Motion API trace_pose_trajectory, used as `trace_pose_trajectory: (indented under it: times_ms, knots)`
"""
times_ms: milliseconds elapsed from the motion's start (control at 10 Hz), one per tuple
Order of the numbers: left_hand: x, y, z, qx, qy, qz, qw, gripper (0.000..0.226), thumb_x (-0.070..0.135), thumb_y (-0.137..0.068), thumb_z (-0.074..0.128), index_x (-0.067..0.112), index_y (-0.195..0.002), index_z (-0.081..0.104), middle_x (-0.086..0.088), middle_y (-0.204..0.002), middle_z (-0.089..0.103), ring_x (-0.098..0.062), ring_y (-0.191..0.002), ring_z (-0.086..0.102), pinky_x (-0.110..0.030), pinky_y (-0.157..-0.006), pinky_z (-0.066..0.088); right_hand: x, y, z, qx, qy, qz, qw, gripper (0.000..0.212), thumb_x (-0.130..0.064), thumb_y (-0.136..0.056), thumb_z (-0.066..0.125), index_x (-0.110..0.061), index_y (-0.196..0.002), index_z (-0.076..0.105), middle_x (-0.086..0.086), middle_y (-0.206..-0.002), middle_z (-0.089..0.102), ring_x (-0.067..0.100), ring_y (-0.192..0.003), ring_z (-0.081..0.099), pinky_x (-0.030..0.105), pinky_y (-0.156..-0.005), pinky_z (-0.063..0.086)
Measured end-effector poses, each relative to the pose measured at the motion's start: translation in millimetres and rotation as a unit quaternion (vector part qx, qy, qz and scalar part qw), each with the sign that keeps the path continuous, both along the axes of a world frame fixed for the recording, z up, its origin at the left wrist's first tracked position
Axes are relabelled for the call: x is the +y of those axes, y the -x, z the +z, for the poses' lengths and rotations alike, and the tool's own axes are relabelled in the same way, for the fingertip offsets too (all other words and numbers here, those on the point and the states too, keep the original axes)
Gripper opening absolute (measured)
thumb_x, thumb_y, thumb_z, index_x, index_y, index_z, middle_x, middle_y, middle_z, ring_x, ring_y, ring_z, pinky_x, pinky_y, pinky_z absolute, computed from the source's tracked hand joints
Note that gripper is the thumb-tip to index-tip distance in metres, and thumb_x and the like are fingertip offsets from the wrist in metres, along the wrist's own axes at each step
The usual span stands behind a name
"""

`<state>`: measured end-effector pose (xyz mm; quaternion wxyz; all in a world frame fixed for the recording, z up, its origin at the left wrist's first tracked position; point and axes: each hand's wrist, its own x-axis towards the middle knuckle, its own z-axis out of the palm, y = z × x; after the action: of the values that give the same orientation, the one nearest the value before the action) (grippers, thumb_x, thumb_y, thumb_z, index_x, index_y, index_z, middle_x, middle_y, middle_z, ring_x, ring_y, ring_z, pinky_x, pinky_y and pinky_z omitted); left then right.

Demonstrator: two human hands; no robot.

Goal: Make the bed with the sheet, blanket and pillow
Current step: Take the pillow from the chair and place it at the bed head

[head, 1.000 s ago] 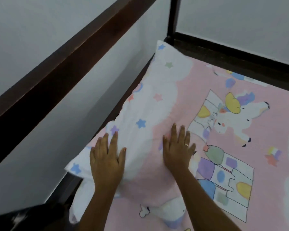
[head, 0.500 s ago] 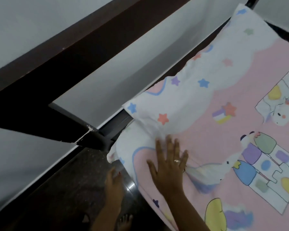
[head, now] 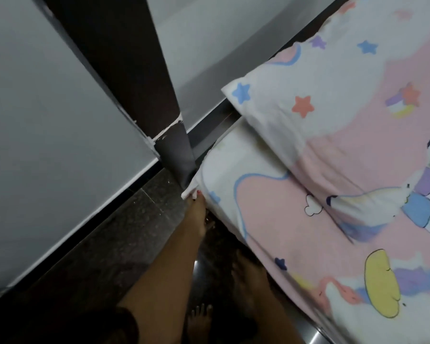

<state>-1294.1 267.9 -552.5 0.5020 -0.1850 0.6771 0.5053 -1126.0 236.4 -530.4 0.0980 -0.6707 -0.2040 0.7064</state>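
The pink and white cartoon-print sheet [head: 271, 214] covers the mattress on the right. A matching pillow [head: 308, 95] lies on it at the head end, close to the wall. My left hand [head: 196, 214] reaches down beside the bed, and its fingertips pinch the white corner of the sheet by the bedpost. Lower down, my right hand [head: 248, 271] sits against the side edge of the mattress in shadow, blurred, so its grip is unclear. No blanket is in view.
A dark wooden bedpost [head: 176, 150] stands at the mattress corner, tight against the grey wall [head: 60, 120]. The dark speckled floor [head: 109, 239] runs along the bedside, and my bare foot [head: 200, 316] stands on it.
Both hands left the top of the pillow and sheet and dropped to the bedside. The left hand took the sheet corner by the post. The view swung down and left.
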Motion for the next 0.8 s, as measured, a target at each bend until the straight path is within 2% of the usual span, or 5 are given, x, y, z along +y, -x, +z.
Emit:
trace_pose_trajectory:
  times_ms: [100, 300, 500, 600, 800]
  knots:
    - [0.8, 5.3, 2.4, -0.030, -0.015, 0.012, 0.999, 0.032, 0.043, -0.098, 0.045, 0.028, -0.126, 0.046, -0.001, -0.120, 0.054, -0.023, -0.105, 0.055, -0.045, -0.083, 0.052, 15.4, 8.4, -22.9, 0.087, 0.088, -0.224, 0.967, 0.011, -0.010, -0.098, 0.048, -0.014, -0.096, 0.058, 0.003, -0.090, 0.058, 0.016, -0.081, 0.057, 0.030, -0.074, 0.054]
    - [-10.1, 18.0, -13.3, -0.018, -0.009, 0.030, 0.999, 0.041, 0.025, -0.089, 0.065, 0.003, -0.124, 0.058, -0.021, -0.123, 0.061, -0.029, -0.083, 0.064, -0.030, -0.063, 0.053, 10.4, 10.2, -39.1, 0.087, 0.063, -0.296, 0.949, 0.017, -0.015, -0.098, 0.045, -0.013, -0.085, 0.055, 0.002, -0.070, 0.054, 0.007, -0.040, 0.053, 0.018, -0.042, 0.047]
    - [-13.3, 25.4, -18.1, 0.142, 0.032, -0.028, 0.989, 0.028, 0.009, -0.086, 0.065, -0.003, -0.109, 0.055, -0.021, -0.101, 0.062, -0.036, -0.094, 0.063, -0.048, -0.087, 0.053, 14.3, 18.4, -34.7, 0.002, 0.059, -0.184, 0.981, 0.028, -0.017, -0.093, 0.053, -0.015, -0.066, 0.046, -0.003, -0.039, 0.046, 0.008, -0.032, 0.045, 0.012, -0.032, 0.029]
    - [-15.5, 25.4, -17.7, 0.265, 0.096, -0.106, 0.953, 0.015, 0.010, -0.088, 0.059, -0.001, -0.099, 0.058, -0.023, -0.100, 0.063, -0.036, -0.099, 0.062, -0.041, -0.084, 0.050, 22.8, 26.5, -41.1, -0.068, 0.051, -0.098, 0.992, 0.019, -0.015, -0.091, 0.054, -0.011, -0.074, 0.051, 0.006, -0.056, 0.044, 0.014, -0.045, 0.043, 0.013, -0.033, 0.026]
    - [-4.8, 21.2, -23.3, 0.287, 0.180, -0.145, 0.930, 0.031, 0.011, -0.085, 0.057, 0.001, -0.114, 0.056, -0.021, -0.116, 0.062, -0.035, -0.109, 0.058, -0.039, -0.091, 0.048, 33.9, 35.0, -45.7, -0.101, 0.066, -0.053, 0.991, 0.009, -0.013, -0.090, 0.057, -0.009, -0.098, 0.057, 0.007, -0.063, 0.048, 0.014, -0.050, 0.042, 0.009, -0.031, 0.027]
